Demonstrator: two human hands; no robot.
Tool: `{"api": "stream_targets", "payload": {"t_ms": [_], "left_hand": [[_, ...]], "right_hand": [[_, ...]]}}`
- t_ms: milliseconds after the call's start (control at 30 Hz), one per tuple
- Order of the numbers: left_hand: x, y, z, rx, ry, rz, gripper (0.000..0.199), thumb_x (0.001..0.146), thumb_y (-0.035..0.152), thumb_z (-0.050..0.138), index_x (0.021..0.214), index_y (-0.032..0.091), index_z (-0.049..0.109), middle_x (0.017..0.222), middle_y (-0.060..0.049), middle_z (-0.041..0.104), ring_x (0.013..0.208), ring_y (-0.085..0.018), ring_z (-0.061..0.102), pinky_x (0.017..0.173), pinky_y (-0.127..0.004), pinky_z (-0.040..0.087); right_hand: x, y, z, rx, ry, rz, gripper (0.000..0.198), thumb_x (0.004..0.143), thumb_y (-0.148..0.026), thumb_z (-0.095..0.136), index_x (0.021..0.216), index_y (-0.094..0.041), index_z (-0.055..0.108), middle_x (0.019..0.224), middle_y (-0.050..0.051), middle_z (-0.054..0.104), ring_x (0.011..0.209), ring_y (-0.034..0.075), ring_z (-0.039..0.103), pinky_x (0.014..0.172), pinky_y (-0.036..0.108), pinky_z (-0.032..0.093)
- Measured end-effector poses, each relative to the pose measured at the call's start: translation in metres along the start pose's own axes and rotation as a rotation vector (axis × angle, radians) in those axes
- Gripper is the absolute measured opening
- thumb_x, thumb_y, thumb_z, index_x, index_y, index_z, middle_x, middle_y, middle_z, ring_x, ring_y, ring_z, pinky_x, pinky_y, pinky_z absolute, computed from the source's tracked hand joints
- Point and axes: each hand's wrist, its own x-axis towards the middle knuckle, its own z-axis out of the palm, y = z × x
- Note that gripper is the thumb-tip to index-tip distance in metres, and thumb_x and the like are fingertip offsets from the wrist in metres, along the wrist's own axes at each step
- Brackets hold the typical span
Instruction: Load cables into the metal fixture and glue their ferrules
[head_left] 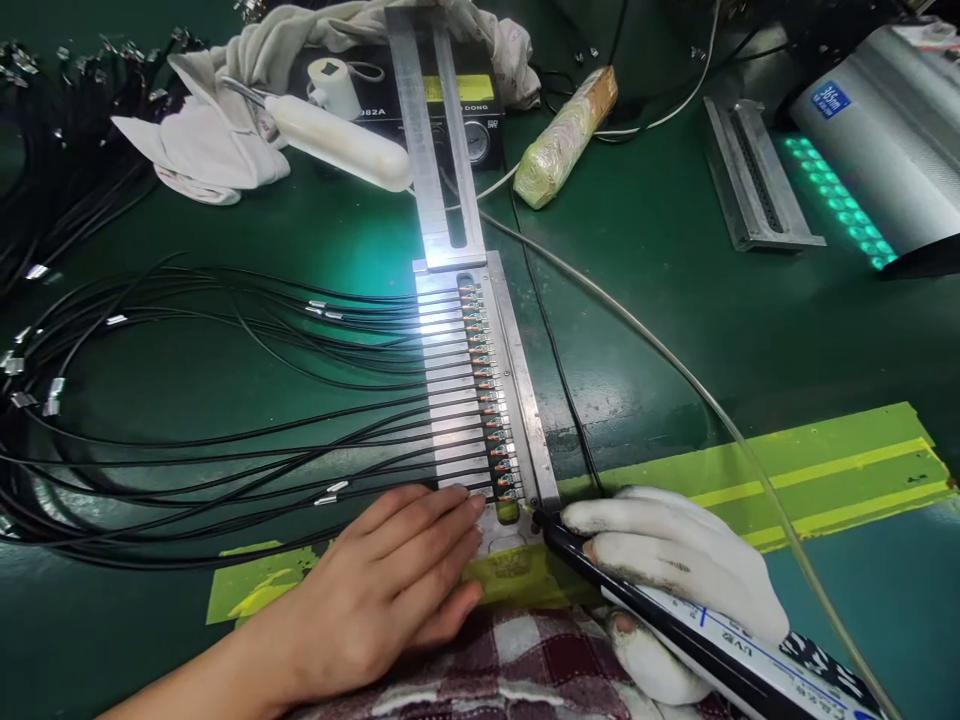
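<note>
My left hand (397,580) is bare and lies with its fingers stretched over the lower end of a metal jig (454,440), at the cable ends. My right hand (682,570), in a soiled white glove, is closed around a black UV glue syringe (622,590) with a white label. The syringe's thin tip reaches the last connector at the jig's near end; whether it touches cannot be made out. A row of small connectors (484,375) sits in the jig, with several black cables (360,400) running off to the left. A slotted metal plate (431,150) meets the jig's far end.
Behind stand a white-handled tool (337,140), a crumpled cloth (217,150), a black box (480,125) and a wrapped bar (562,140). A lit UV lamp (885,140) and another jig (757,180) are at right. A hose (645,330) crosses the green table.
</note>
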Motion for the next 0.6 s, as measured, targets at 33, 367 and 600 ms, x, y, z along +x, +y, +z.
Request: {"api": "stream_targets", "payload": {"t_ms": [33,367,600], "left_hand": [[0.0001,0.0,-0.0002,0.001,-0.001,-0.001,0.021,0.088,0.023,0.061,0.102,0.011,0.07,0.109,-0.007,0.073,0.107,-0.02,0.064,0.097,-0.031,0.047],[-0.001,-0.0007,0.0013,-0.012,-0.014,-0.004,0.022,0.088,0.023,0.061,0.103,0.01,0.069,0.111,-0.008,0.072,0.109,-0.021,0.063,0.097,-0.033,0.046],[-0.0001,-0.0005,0.0002,-0.003,-0.01,-0.003,0.021,0.088,0.023,0.061,0.102,0.01,0.07,0.108,-0.008,0.073,0.108,-0.02,0.063,0.099,-0.032,0.046]], "right_hand": [[-0.0004,-0.0002,-0.0005,-0.004,-0.003,-0.001,0.02,0.091,-0.028,0.048,0.09,-0.016,0.064,0.095,0.01,0.074,0.083,0.019,0.072,0.075,0.034,0.056],[-0.004,0.0003,0.0002,0.006,-0.005,0.011,0.02,0.091,-0.028,0.048,0.091,-0.016,0.064,0.097,0.01,0.073,0.083,0.02,0.071,0.076,0.035,0.057],[-0.0011,0.001,-0.0008,-0.018,-0.016,0.007,0.022,0.092,-0.031,0.048,0.091,-0.017,0.064,0.095,0.009,0.074,0.082,0.02,0.072,0.075,0.035,0.058]]}}
